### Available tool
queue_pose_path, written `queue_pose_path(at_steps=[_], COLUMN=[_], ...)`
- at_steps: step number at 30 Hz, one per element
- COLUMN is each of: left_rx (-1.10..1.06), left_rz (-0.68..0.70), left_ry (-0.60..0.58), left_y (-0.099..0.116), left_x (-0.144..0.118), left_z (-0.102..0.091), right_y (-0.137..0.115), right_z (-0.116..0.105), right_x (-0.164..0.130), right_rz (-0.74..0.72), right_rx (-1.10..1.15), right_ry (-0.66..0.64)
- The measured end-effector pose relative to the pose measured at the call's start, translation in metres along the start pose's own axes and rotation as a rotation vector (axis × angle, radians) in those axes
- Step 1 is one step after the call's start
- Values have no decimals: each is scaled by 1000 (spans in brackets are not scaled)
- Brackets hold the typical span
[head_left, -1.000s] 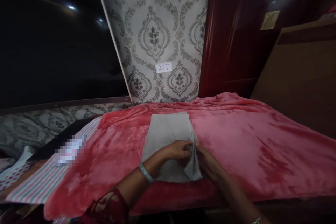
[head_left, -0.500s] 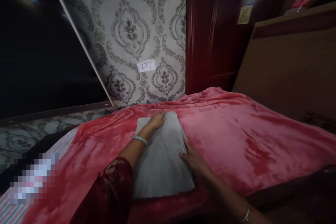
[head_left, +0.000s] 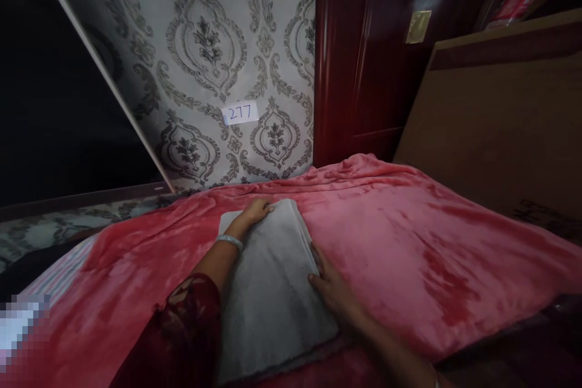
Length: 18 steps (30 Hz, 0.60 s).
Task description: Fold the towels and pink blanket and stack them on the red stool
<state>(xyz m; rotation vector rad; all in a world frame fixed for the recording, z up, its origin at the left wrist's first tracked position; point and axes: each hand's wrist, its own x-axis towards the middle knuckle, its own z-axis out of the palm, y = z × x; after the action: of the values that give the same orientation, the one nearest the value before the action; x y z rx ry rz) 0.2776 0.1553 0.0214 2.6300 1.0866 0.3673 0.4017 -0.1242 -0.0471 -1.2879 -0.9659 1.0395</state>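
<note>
A folded grey cloth (head_left: pixel 273 291) lies flat on a pink fleece blanket (head_left: pixel 400 236). My left hand (head_left: pixel 255 211) reaches across it and rests with fingers spread on the cloth's far edge. My right hand (head_left: pixel 330 285) lies flat against the cloth's right edge, where the stacked layers show. Neither hand grips anything. A red patterned sleeve (head_left: pixel 182 333) covers my left upper arm, and a pale bangle (head_left: pixel 230 242) sits on that wrist.
A patterned wall panel (head_left: pixel 213 54) carries a paper label reading 277 (head_left: pixel 240 113). A dark red wooden door (head_left: pixel 364 54) stands behind the blanket. A brown board (head_left: pixel 495 127) leans at the right. Striped fabric (head_left: pixel 54 276) shows at the left.
A second ago both hands pinched the cloth's right edge near its front. Since then the left hand slid to the far edge and the right flattened along the side; the view shifted closer.
</note>
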Motion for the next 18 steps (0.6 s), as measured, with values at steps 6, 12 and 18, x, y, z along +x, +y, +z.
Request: queue_pose_path(at_steps=[6,12,18], left_rx=[-25,-12,15], left_rz=[-40,-54,-47], left_ry=[49,56,41], left_y=[-1,5,13], left_x=[-11,-2,-6], left_z=[17,18,16], right_y=[0,-10,-7], right_z=[-4,-11,-13], right_x=[-19,-33,-34], right_rz=[-69,13,8], right_rx=[-102,-140,-189], right_ry=[-49,-59,-52])
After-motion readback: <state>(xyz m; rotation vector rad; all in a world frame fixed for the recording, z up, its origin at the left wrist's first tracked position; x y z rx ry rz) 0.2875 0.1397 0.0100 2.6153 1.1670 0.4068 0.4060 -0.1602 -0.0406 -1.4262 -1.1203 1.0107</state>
